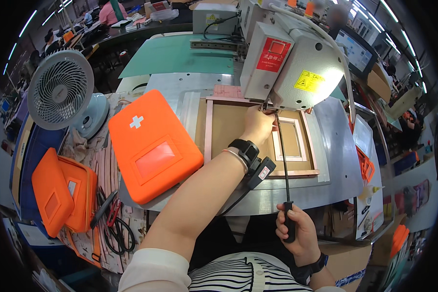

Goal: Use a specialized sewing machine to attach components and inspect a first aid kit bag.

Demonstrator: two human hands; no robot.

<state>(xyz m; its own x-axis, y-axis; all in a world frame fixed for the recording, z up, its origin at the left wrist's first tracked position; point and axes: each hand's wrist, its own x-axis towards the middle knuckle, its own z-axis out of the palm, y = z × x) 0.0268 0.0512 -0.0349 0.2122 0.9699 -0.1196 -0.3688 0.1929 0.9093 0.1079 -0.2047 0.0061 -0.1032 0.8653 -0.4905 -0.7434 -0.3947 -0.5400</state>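
My right hand, in front of my body, is wrapped round the black handle of a long screwdriver. The thin dark shaft runs up and away from me to the needle area under the white sewing machine head. My left arm reaches across the plate, and my left hand is at that same area, its fingers closed. What they grip there is hidden by the hand and the machine. Beneath lies a brown template board with pinkish strips along its edges and a smaller framed rectangle.
An orange case with a white cross lies left of the board. Further left are an open orange case, scissors and a fan. A metal plate carries the board. A monitor stands at the right.
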